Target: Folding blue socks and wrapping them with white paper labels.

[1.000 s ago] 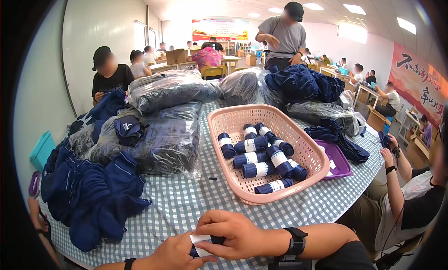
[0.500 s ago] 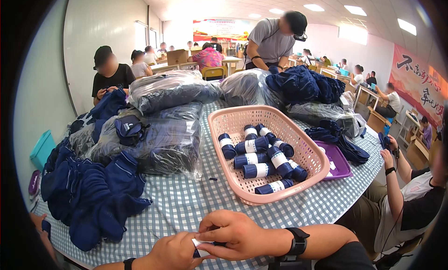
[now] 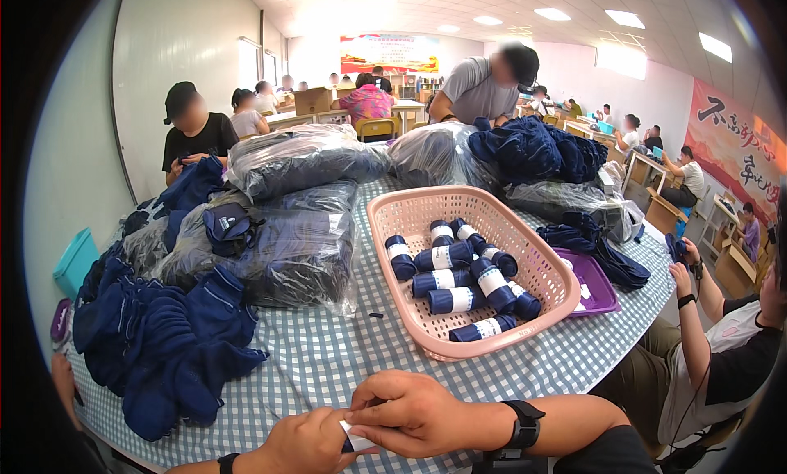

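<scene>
— What's changed since half a second ago?

— Little near the hands. The standing person in the grey shirt (image 3: 479, 84) at the far side has bent lower over the heap of dark blue socks. The two hands stay pressed together at the near edge of the counter (image 3: 328, 351).

— Going from the left, what's there?

— A loose pile of dark blue socks (image 3: 160, 343), then the left hand (image 3: 303, 443), fingers curled round a rolled sock with a white paper band (image 3: 357, 437). The right hand (image 3: 418, 412), with a black wristband, lies over it from the right, fingers clenched on the same roll.

— Which way does the roll lie?

— Mostly hidden; only the white band and a dark sliver show between the hands, so I cannot tell its long axis. It sits at the right hand's fingertips, against the left palm.

— And further right?

— The pink basket (image 3: 393, 220) of banded rolls lies ahead and to the right, nearer the right hand.
</scene>
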`<action>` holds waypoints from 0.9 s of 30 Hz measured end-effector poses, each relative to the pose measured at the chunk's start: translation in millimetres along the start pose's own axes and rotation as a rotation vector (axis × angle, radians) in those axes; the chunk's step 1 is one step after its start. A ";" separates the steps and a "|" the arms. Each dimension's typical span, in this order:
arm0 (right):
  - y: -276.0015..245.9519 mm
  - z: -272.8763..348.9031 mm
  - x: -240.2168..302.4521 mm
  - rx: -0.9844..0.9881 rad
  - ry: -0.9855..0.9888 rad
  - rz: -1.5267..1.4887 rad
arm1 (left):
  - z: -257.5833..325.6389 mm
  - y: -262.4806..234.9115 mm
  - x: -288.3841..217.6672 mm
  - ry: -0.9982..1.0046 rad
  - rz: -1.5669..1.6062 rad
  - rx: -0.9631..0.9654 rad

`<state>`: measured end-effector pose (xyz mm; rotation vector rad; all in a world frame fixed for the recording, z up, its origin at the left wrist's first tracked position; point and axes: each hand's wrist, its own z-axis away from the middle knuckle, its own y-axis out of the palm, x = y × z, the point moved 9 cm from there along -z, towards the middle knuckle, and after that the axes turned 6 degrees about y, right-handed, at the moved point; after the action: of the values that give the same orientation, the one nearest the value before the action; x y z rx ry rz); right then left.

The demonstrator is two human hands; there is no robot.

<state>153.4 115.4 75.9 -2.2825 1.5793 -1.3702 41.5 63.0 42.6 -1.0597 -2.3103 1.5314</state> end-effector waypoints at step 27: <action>-5.8 -6.1 25.3 -0.042 -0.134 0.108 | 3.4 4.1 0.7 -0.008 -0.055 0.040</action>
<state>155.7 101.1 98.3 -2.2230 1.6757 -1.1456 41.2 61.8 37.4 -0.9742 -2.2848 1.5573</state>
